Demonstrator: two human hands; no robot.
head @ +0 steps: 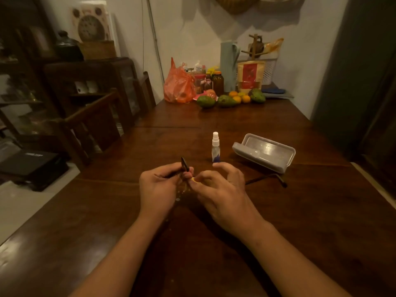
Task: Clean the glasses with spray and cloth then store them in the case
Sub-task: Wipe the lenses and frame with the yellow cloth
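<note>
Two hands meet just above the dark wooden table, and between them they share the glasses. Furthest left, the left hand is closed around one end of the frame, a folded temple tip poking up past its fingers; it seems to serve as the anchor, keeping the frame off the wood so a lens can be worked from both sides. Just right of it, the right hand pinches a small scrap of yellow cloth between thumb and forefinger against the lens area, the other fingers fanned loose; I judge this the wiping step. The lenses themselves are mostly hidden by the fingers. Beyond the right hand the spray bottle stands upright, capped end up, parked within easy reach. Right of the hand, the other temple arm juts out low over the table. Furthest right, the grey case lies open and apparently empty, lid tipped back, ready to receive the glasses.
</note>
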